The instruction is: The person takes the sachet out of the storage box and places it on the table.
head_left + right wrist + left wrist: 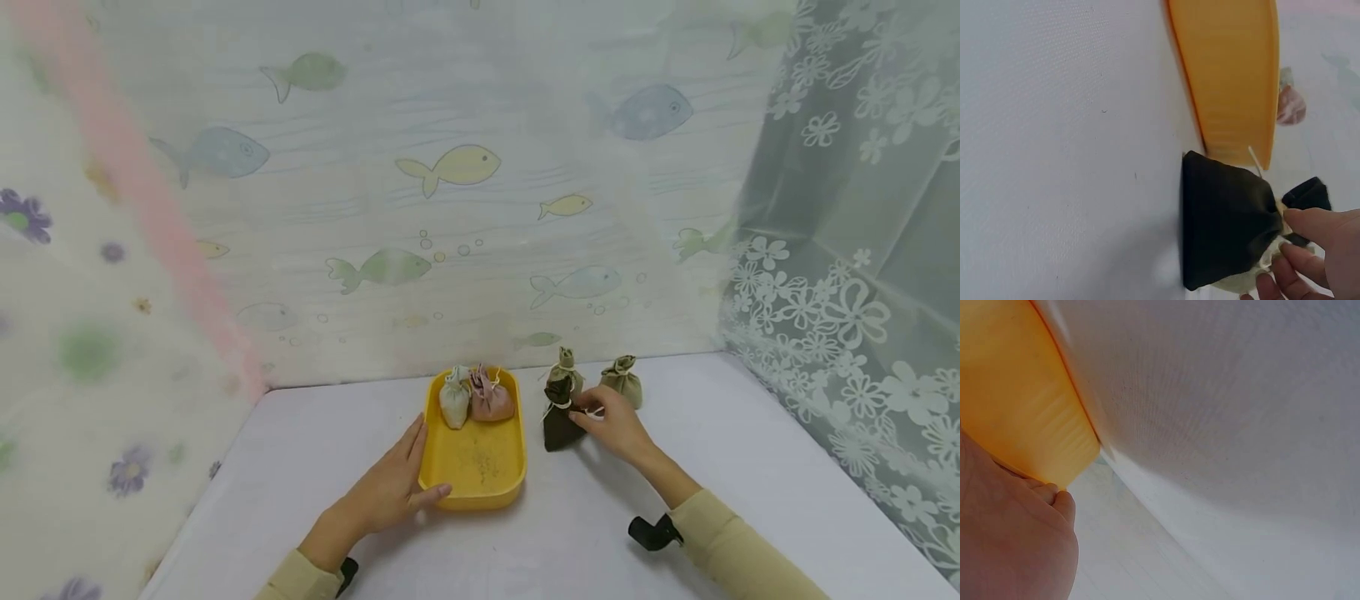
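The dark pouch (558, 421) stood on the desk (750, 467) just right of the yellow tray (480, 487), its tied neck pinched by the right hand (617, 429). The left hand (390, 487) rested flat against the tray's left rim, fingers straight.

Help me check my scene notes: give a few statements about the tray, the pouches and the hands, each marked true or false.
1. The yellow tray holds two pouches. True: a pale pouch and a pink pouch.
2. The right hand pinches the dark pouch at its neck. True.
3. The left hand is lifting the pink pouch. False: it rests against the tray's left side.
4. The dark pouch lies in the tray. False: it stands on the table, right of the tray.
5. Two olive pouches stand behind the dark one. True.
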`<move>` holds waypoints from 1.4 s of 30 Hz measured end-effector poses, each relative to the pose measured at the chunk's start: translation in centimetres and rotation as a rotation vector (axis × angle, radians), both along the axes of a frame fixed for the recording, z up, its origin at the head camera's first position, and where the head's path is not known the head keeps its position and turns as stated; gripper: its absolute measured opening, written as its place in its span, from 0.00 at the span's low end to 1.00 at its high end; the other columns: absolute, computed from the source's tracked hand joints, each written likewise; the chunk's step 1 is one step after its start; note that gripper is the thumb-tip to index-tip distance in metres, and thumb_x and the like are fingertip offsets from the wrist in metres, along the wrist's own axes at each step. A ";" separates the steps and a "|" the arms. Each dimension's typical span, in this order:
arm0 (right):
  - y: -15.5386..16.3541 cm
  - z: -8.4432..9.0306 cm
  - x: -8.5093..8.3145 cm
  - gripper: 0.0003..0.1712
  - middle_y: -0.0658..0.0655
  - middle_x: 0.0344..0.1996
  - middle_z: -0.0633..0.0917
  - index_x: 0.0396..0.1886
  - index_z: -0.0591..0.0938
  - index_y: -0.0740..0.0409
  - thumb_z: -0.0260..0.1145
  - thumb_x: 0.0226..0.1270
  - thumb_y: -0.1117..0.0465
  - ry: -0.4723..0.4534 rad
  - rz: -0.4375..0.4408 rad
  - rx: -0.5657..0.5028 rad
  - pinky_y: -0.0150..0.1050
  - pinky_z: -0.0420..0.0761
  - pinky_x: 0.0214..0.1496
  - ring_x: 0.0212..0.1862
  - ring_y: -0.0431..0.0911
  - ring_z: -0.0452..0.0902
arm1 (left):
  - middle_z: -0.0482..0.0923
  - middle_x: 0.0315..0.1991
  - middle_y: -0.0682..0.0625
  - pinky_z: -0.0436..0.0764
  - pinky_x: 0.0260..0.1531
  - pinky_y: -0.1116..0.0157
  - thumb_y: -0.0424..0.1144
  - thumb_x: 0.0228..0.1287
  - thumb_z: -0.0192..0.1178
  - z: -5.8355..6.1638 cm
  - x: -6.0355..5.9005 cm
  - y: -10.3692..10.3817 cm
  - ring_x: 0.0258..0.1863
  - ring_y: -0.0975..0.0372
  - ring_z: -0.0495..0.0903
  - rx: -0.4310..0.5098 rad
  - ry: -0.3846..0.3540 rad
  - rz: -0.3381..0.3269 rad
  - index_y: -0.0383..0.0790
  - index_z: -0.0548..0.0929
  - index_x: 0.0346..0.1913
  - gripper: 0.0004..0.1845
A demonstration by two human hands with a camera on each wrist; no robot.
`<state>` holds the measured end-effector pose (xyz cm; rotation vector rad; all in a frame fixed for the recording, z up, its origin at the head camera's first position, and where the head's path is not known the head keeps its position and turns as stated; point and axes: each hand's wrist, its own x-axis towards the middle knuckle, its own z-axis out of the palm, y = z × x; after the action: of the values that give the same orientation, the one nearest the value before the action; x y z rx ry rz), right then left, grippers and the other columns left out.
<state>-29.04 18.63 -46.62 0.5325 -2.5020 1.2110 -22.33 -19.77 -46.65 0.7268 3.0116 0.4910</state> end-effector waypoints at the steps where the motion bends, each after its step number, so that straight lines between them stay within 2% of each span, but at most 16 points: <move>1: 0.0 0.0 0.1 0.12 0.63 0.40 0.85 0.43 0.84 0.69 0.74 0.62 0.69 0.002 -0.005 -0.002 0.57 0.83 0.50 0.44 0.58 0.82 | 0.37 0.83 0.38 0.56 0.77 0.49 0.69 0.70 0.55 -0.1 0.0 0.0 0.81 0.48 0.47 -0.002 -0.009 0.006 0.28 0.45 0.81 0.57; 7: -0.3 0.6 1.2 0.10 0.58 0.38 0.85 0.41 0.84 0.66 0.75 0.62 0.68 0.024 -0.001 0.014 0.55 0.83 0.48 0.44 0.55 0.81 | 0.37 0.83 0.38 0.55 0.77 0.49 0.69 0.70 0.55 -0.3 0.2 0.0 0.81 0.49 0.46 0.003 -0.020 0.013 0.29 0.45 0.81 0.57; 11: -1.3 1.2 1.8 0.11 0.56 0.39 0.85 0.42 0.85 0.64 0.75 0.62 0.66 0.016 0.033 0.021 0.55 0.84 0.49 0.45 0.53 0.81 | 0.37 0.83 0.38 0.55 0.77 0.49 0.70 0.70 0.54 -0.5 0.3 -0.1 0.81 0.49 0.46 0.001 -0.013 0.019 0.29 0.45 0.81 0.57; 20: -4.3 2.8 2.1 0.17 0.62 0.47 0.85 0.52 0.83 0.65 0.73 0.66 0.63 -0.040 0.128 0.025 0.54 0.83 0.58 0.52 0.56 0.82 | 0.36 0.83 0.38 0.55 0.77 0.49 0.69 0.70 0.54 -0.6 0.4 -0.4 0.81 0.48 0.46 -0.011 -0.016 0.014 0.29 0.44 0.81 0.57; 26: -6.2 3.5 1.5 0.23 0.62 0.51 0.83 0.59 0.80 0.68 0.72 0.67 0.64 -0.062 0.170 0.031 0.56 0.81 0.59 0.54 0.57 0.80 | 0.37 0.83 0.38 0.56 0.77 0.49 0.70 0.70 0.54 -0.4 0.0 -0.5 0.81 0.48 0.47 -0.006 0.003 0.013 0.29 0.45 0.81 0.57; 30: -7.5 3.5 0.8 0.24 0.65 0.52 0.82 0.60 0.78 0.71 0.72 0.67 0.67 -0.079 0.191 0.032 0.56 0.81 0.59 0.55 0.58 0.80 | 0.36 0.83 0.39 0.55 0.77 0.49 0.70 0.70 0.54 -0.2 0.1 -0.4 0.81 0.48 0.46 -0.004 -0.015 0.014 0.30 0.44 0.81 0.57; 37: -9.3 3.7 -0.6 0.26 0.68 0.58 0.80 0.63 0.76 0.71 0.70 0.69 0.66 -0.102 0.169 0.043 0.53 0.80 0.63 0.59 0.59 0.78 | 0.35 0.83 0.39 0.55 0.77 0.49 0.69 0.70 0.54 0.1 0.2 -0.1 0.81 0.48 0.46 -0.002 -0.006 0.007 0.30 0.43 0.81 0.57; 42: -10.1 3.5 -1.5 0.26 0.70 0.58 0.79 0.63 0.75 0.74 0.69 0.69 0.69 -0.112 0.175 0.031 0.54 0.79 0.64 0.60 0.61 0.77 | 0.37 0.83 0.37 0.55 0.77 0.48 0.68 0.71 0.55 0.2 0.2 0.1 0.81 0.46 0.47 0.011 -0.008 0.007 0.28 0.45 0.81 0.56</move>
<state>-30.58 8.49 -43.10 0.7234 -2.6171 1.2992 -22.10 -19.68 -46.50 0.7136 3.0078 0.5100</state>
